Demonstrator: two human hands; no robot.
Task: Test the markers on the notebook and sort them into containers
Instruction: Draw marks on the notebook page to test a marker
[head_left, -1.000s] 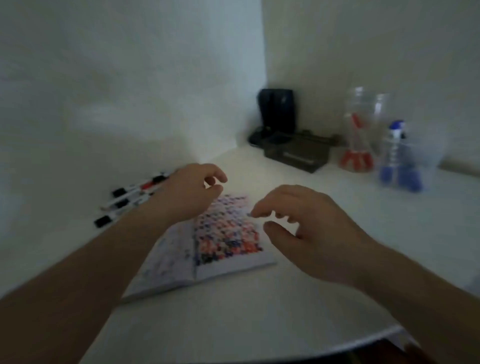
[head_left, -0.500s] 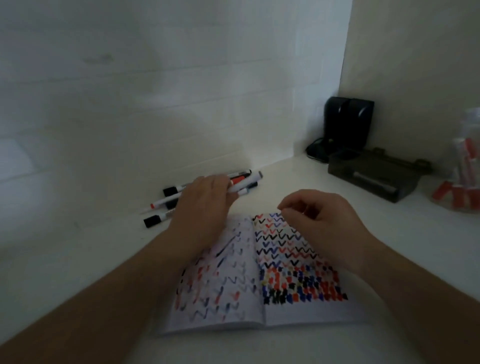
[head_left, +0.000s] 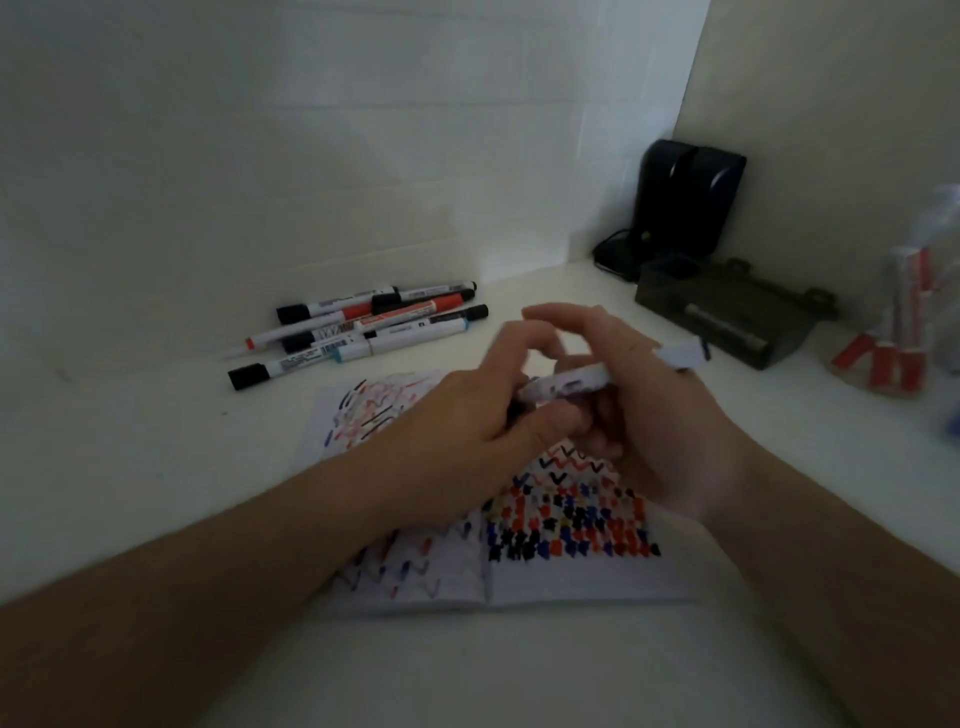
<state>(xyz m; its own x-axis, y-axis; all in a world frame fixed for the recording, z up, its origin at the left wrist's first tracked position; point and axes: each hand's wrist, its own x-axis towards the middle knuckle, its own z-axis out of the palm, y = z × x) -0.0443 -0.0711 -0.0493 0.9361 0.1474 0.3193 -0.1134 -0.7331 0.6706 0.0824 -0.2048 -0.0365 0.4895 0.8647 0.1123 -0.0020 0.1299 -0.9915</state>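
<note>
One white marker is now being held above the open notebook, gripped by both hands; half a second ago it was being picked from the pile by the left hand alone, with the right hand hanging curled and holding nothing. The left hand is being closed round the marker's near end, the right hand round its far part, a pale tip sticking out past the right fingers. Motion blur: cap on or off cannot be told.

Loose markers being left beside the wall, left of the notebook: about seven, overlapping, so the count is approximate. Clear container at the right edge is being seen with roughly four red-capped markers inside. One black device and one dark box are sitting in the corner on the white table.
</note>
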